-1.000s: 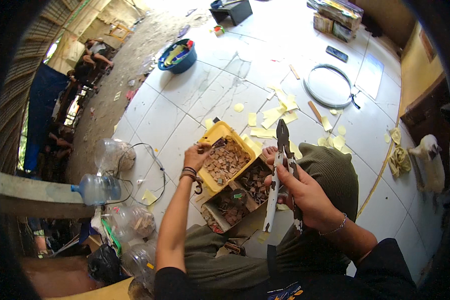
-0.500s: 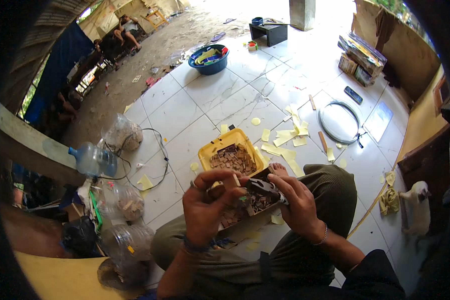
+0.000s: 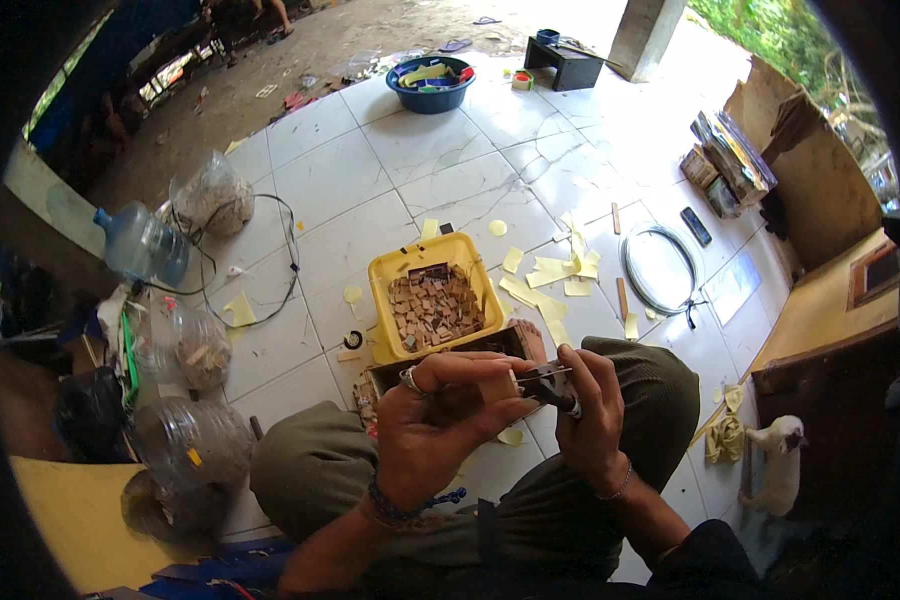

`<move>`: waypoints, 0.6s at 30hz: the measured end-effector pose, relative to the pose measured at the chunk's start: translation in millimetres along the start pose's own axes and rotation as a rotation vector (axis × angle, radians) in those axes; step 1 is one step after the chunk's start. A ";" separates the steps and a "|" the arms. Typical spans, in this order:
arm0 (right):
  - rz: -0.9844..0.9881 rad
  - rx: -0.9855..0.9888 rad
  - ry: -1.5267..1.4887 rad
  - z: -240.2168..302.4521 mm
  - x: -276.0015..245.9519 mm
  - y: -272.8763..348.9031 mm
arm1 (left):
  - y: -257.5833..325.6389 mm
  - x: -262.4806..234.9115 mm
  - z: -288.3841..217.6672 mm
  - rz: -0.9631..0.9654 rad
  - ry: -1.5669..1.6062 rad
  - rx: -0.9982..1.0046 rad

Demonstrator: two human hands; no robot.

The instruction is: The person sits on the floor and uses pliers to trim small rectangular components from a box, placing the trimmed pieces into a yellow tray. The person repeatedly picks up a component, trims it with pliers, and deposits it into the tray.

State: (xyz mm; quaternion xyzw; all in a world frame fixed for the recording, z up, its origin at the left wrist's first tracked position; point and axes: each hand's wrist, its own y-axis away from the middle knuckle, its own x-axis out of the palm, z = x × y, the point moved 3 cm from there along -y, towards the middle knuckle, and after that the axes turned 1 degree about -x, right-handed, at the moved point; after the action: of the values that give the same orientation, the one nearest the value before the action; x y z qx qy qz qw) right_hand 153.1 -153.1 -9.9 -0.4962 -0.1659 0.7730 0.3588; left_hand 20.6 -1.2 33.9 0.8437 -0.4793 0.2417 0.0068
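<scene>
Low in the middle of the frame, the right hand (image 3: 588, 420) hid much of the pliers (image 3: 548, 382), while the left hand (image 3: 432, 425) hid part of a small pale piece (image 3: 498, 388) and much of a box (image 3: 367, 400). The upper edge cut off a person's leg (image 3: 278, 14) at upper left and a concrete pillar (image 3: 648, 40) at upper right.

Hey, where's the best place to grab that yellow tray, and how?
Probably the left and right rims of the yellow tray, with a two-handed grip from above. Those edges look exposed, while the left hand crowds the near one. Keep it level: loose brown pieces lie inside.
</scene>
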 end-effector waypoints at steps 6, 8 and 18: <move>-0.024 -0.013 0.012 -2.1 2.8 5.5 | 2.2 3.1 1.0 0.002 0.039 0.018; -0.042 -0.004 0.001 -2.7 3.8 6.3 | 2.2 4.2 0.5 0.000 0.028 0.032; -0.011 -0.012 -0.042 -2.8 3.0 5.9 | 5.8 3.8 -6.2 -0.083 -0.190 -0.055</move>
State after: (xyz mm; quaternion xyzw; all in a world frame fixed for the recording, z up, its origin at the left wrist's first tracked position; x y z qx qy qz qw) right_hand 152.5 -155.3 -16.8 -0.4812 -0.1809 0.7801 0.3565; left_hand 15.0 -5.8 39.7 0.8815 -0.4487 0.1471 -0.0055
